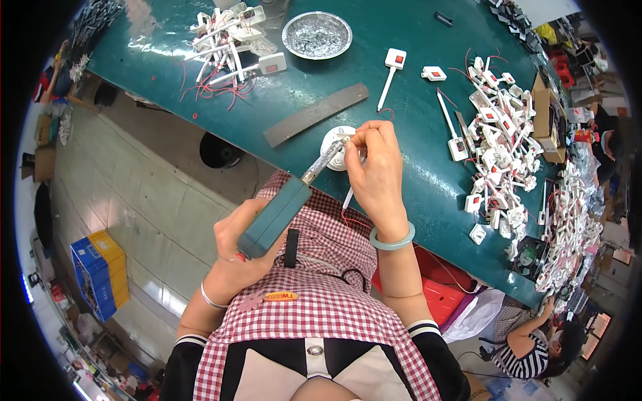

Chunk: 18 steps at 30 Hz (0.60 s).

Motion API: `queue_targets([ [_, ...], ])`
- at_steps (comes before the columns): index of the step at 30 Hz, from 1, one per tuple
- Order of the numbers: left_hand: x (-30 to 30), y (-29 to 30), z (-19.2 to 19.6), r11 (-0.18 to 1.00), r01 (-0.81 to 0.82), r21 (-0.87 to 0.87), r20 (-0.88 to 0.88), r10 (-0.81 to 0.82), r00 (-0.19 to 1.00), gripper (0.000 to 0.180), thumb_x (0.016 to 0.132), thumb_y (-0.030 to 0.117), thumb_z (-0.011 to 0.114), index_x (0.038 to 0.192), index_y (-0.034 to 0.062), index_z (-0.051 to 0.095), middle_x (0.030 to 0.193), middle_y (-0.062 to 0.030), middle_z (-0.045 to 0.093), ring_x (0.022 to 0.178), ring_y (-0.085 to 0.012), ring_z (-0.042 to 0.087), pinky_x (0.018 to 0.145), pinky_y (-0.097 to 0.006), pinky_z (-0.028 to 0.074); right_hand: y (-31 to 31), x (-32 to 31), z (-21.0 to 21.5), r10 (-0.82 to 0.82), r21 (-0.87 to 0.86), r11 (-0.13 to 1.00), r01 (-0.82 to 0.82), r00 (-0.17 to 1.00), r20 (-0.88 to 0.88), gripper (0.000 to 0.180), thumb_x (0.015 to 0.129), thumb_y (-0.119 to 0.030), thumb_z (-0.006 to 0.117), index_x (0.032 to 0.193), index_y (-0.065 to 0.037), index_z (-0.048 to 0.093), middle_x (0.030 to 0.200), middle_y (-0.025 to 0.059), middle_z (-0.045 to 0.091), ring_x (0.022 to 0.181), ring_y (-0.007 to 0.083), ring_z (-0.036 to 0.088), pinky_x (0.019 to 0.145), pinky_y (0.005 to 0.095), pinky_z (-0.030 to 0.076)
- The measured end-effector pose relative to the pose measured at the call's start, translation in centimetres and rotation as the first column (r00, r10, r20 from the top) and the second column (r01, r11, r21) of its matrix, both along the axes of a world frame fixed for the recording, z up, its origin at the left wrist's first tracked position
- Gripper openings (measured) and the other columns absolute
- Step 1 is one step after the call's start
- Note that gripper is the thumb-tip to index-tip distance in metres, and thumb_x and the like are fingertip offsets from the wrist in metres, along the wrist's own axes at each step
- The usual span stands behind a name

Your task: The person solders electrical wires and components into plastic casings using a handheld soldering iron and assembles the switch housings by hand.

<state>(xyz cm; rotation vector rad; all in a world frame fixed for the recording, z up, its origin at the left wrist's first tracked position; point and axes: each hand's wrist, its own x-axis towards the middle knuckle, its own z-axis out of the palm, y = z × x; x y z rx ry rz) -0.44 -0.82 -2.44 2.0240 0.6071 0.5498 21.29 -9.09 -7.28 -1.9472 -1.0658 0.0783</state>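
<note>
My left hand (244,230) is wrapped round the green body of a soldering gun (277,217). Its metal barrel points up and right, with the tip over a round white disc (331,142) near the table edge. My right hand (376,164) is closed in a pinch just above that disc, close to the tip. Whatever its fingertips hold is too small and too covered to make out. Below the right hand, a white stick (348,198) with a red wire sticks out over the table edge. A grey metal bar (315,115) lies flat beyond the disc.
A round metal dish (317,36) stands at the back. White stick-and-box parts with red wires (231,47) are heaped at far left, and a larger heap (498,134) covers the right. An open cardboard box (550,123) stands behind it. Another person (528,347) sits at lower right.
</note>
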Motion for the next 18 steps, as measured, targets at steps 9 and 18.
queue_targets([
  [9,0.6,-0.8,1.3,1.000,-0.010,0.023,-0.047,0.011,0.999,0.031,0.069,-0.006,0.075,0.097,-0.0051,0.061,0.082,-0.0145,0.064,0.069,-0.0224,0.065,0.063,-0.027,0.049,0.1,-0.2,0.1,-0.013,0.020,1.000,0.012,0.998,0.054,0.009,0.082,0.004,0.065,0.084,0.004,0.056,0.097,0.0147,0.055,0.077,0.0259,0.060,0.067,0.0354,0.051],
  [18,0.9,-1.0,1.9,0.998,-0.057,0.012,-0.071,0.058,0.996,0.016,0.079,-0.001,0.074,0.082,-0.0029,0.058,0.067,-0.0047,0.053,0.058,-0.0099,0.047,0.054,-0.026,0.040,0.1,-0.5,0.1,-0.023,0.023,1.000,0.020,0.993,0.117,0.013,0.077,0.004,0.066,0.085,0.003,0.055,0.099,0.0150,0.054,0.091,0.0335,0.057,0.074,0.0420,0.050],
])
